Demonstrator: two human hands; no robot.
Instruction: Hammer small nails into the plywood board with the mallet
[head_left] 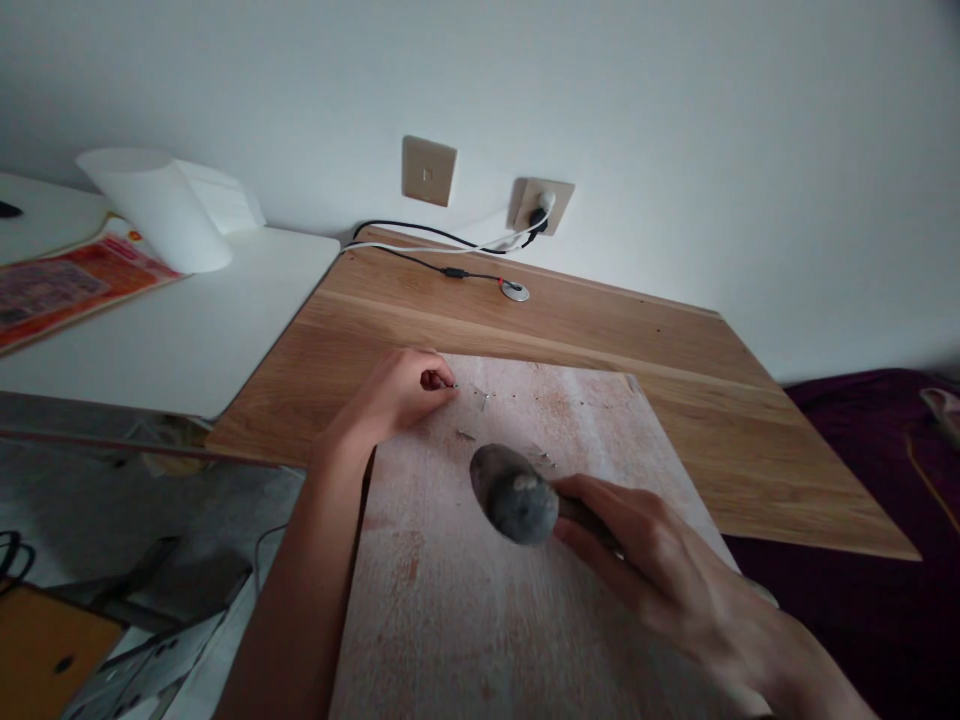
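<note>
My right hand (652, 560) is wrapped round the handle of a hammer. The hammer's grey, round-faced head (517, 497) is raised above a whitewashed wooden board (450, 590). At the board's far left corner, my left hand (409, 395) pinches a small nail (454, 386) between thumb and finger. A row of nail heads runs along the far edge of the board to the right of that hand. Several loose nails (466, 435) lie on the board between my hands, some partly behind the hammer head.
The board rests on a wooden tabletop (600, 345) against the wall. Cables run from a wall socket (541, 205) to a round grommet (515, 291). On the left stands a white table (247, 290) with a white roll (157, 210) and a red-orange packet (82, 280). Purple cloth (847, 440) lies at right.
</note>
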